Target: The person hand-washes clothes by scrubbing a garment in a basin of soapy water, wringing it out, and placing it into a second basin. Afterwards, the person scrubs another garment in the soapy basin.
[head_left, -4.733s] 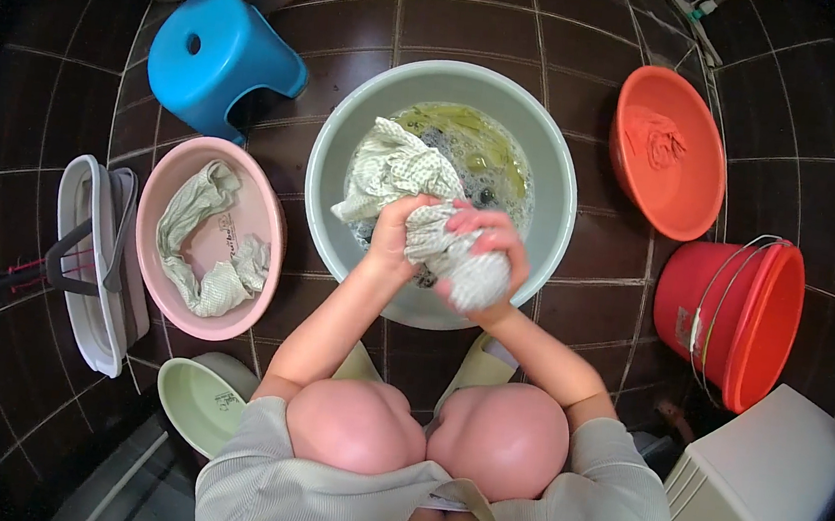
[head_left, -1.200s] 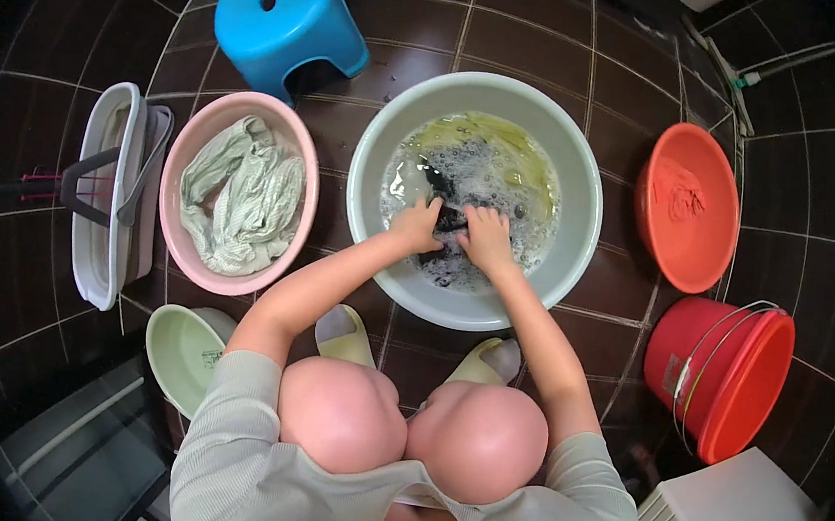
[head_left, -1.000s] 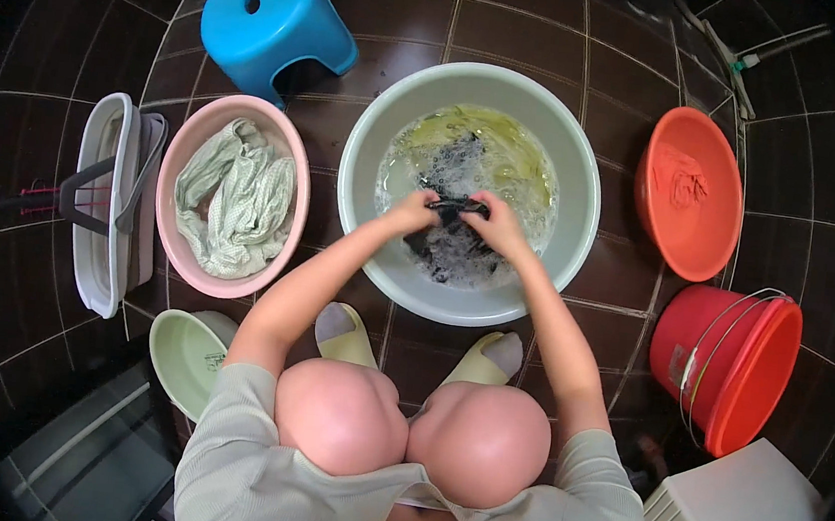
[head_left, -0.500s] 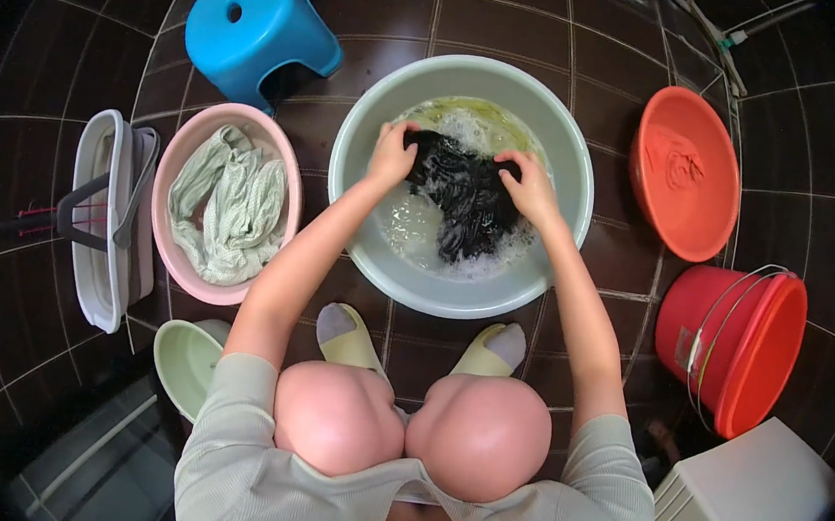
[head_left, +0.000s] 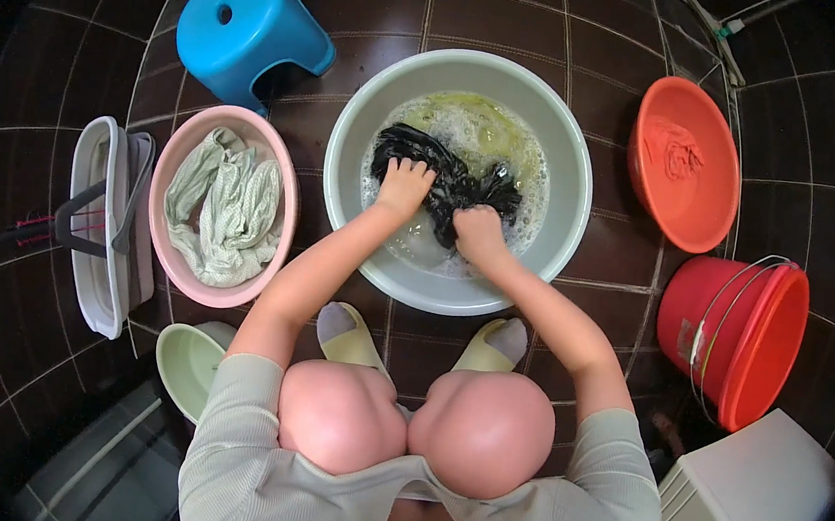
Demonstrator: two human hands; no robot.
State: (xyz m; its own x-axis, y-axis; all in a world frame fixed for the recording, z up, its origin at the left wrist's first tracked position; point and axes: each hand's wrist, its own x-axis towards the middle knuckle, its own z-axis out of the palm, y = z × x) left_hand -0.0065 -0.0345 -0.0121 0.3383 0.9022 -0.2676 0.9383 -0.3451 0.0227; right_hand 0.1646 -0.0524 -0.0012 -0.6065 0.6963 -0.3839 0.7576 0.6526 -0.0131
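Observation:
A wet black cloth (head_left: 437,180) lies bunched in the soapy water of a large pale grey-green basin (head_left: 341,168). My left hand (head_left: 405,187) rests on its left part, fingers bent over the fabric and gripping it. At the lower middle of the cloth my right hand (head_left: 480,234) is closed in a fist around a bunch of it. Foam and yellowish-green suds float around the cloth, mostly on the far side. Under the cloth and my palms, the folds are hidden.
Left of the basin stand a pink basin (head_left: 286,238) with light checked cloth (head_left: 227,202), a blue stool (head_left: 249,28), a folded grey-white tub (head_left: 100,220) and a pale green bucket (head_left: 188,364). On the right are an orange basin (head_left: 690,201), a red bucket (head_left: 708,324) and a white cabinet (head_left: 758,484).
My right hand has moved down and left, closing into a fist on the cloth. The left hand has shifted slightly down and right. The cloth is more bunched and twisted.

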